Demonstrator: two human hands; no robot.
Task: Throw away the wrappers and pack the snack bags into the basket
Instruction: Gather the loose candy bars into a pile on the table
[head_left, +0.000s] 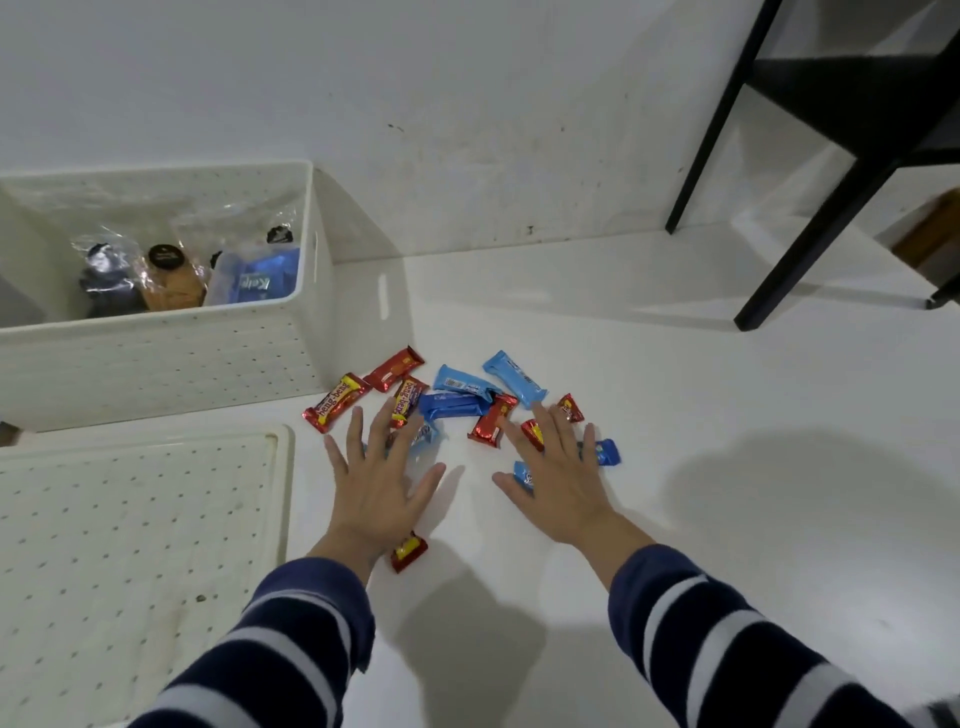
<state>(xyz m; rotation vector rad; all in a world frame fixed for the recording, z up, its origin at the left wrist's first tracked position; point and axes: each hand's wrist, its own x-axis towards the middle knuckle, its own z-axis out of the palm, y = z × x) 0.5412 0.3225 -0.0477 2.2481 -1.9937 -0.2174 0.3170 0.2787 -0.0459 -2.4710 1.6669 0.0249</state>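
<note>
**Ana:** Striped navy sleeves come in from the bottom edge, and both hands are out flat over the floor. The left hand (375, 483) has its fingers spread wide and straight, holding nothing; a small red bar (409, 552) sits just beside its wrist, partly tucked under.

**Ben:** And the right hand (558, 480)?

**Ana:** Same, fingers fanned and straight, palm down. It rests over a few pieces: a blue wrapper (523, 477) pokes out by the thumb and another blue one (604, 451) past the little finger.

**Ben:** So where is the main lot?

**Ana:** Just beyond the fingertips, in a loose heap of red bars (337, 403) and blue bars (514, 378), some overlapping. Left of that lies a white lid (140, 525), flat on the floor, and behind it the white basket (156, 358), touching the nearest red bar or nearly so. Clear snack bags (171, 275) are already inside.

**Ben:** How would they handle?

**Ana:** I'd guess light and slick; glossy film slides on a smooth floor, so raking them together with flat hands seems sensible. Full bars should feel firm, best pinched across the middle. Empty wrappers would crumple, so grab them anywhere. I cannot tell which are empty.

**Ben:** Anything further back?

**Ana:** Black furniture legs (810, 218) by the wall.
</note>
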